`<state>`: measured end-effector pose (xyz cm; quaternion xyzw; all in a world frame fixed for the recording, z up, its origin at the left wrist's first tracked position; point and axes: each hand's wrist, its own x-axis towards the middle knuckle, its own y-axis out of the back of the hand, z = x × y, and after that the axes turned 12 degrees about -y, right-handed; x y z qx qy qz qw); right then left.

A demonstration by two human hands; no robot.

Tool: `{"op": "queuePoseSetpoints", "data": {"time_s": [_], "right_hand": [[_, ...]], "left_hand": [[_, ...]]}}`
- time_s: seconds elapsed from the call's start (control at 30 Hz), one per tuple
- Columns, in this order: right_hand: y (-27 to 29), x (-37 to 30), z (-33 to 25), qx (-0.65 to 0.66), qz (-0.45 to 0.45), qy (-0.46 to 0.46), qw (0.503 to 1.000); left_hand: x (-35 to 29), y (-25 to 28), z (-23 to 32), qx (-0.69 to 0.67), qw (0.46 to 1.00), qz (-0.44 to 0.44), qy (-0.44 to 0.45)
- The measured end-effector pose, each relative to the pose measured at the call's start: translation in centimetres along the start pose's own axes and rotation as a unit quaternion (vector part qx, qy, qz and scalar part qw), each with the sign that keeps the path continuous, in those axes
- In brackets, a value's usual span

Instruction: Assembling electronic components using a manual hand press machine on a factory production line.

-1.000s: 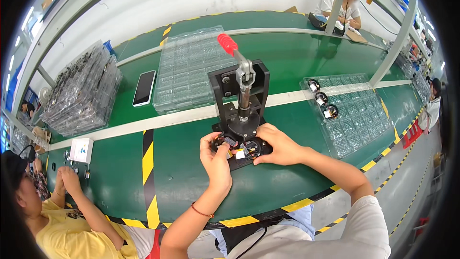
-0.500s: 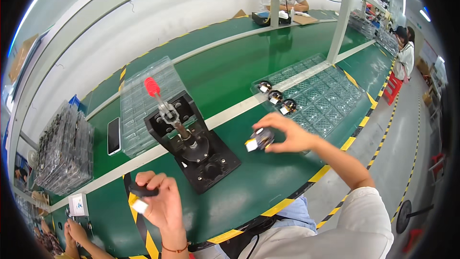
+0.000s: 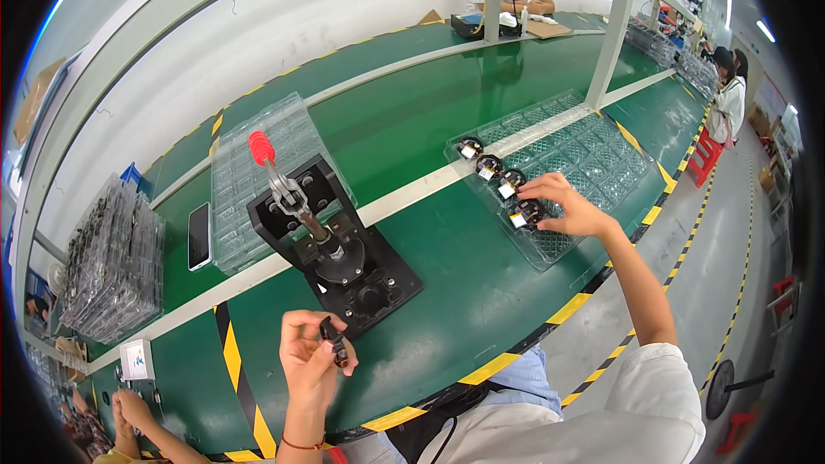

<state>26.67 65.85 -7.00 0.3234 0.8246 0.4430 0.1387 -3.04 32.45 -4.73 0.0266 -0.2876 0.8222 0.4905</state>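
A small black part (image 3: 333,342) is pinched between the thumb and fingers of my left hand (image 3: 308,369), just in front of the black toggle press (image 3: 388,282) with its red handle (image 3: 261,148). My right hand (image 3: 574,211) grips a round black part with a white and yellow patch (image 3: 525,214), over the near left edge of the clear plastic tray (image 3: 593,174). Three similar round parts (image 3: 489,167) sit in a row along that tray's left side. Whether the held round part rests in a pocket, I cannot tell.
Behind the press lie stacked clear trays (image 3: 258,176) and a phone (image 3: 199,236). A tall pile of trays (image 3: 116,262) stands at left. A co-worker's hands (image 3: 129,412) show beside a small white box (image 3: 137,360). A metal post (image 3: 612,30) rises behind the right tray.
My right hand has carried the round part from beside the press to the tray, up and to the right. My left hand has moved right with its black part, closer to the press base.
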Motion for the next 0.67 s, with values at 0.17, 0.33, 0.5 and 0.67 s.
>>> {"op": "queuePoseSetpoints", "data": {"time_s": [0.17, 0.33, 0.5, 0.67], "right_hand": [[-0.2, 1.7, 0.3, 0.047, 0.070, -0.043, 0.996], [-0.8, 2.8, 0.6, -0.015, 0.043, -0.086, 0.995], [-0.6, 3.0, -0.6, 0.048, 0.019, -0.140, 0.989], [-0.3, 3.2, -2.9, -0.088, 0.063, -0.103, 0.989]], "left_hand": [[-0.1, 1.3, 0.2, 0.031, 0.996, -0.028, 0.075], [0.6, 2.5, -1.4, 0.181, 0.981, -0.010, 0.063], [1.7, 2.3, -2.2, 0.447, 0.890, -0.092, -0.023], [2.7, 1.9, -3.4, 0.554, 0.811, -0.152, -0.111]]}}
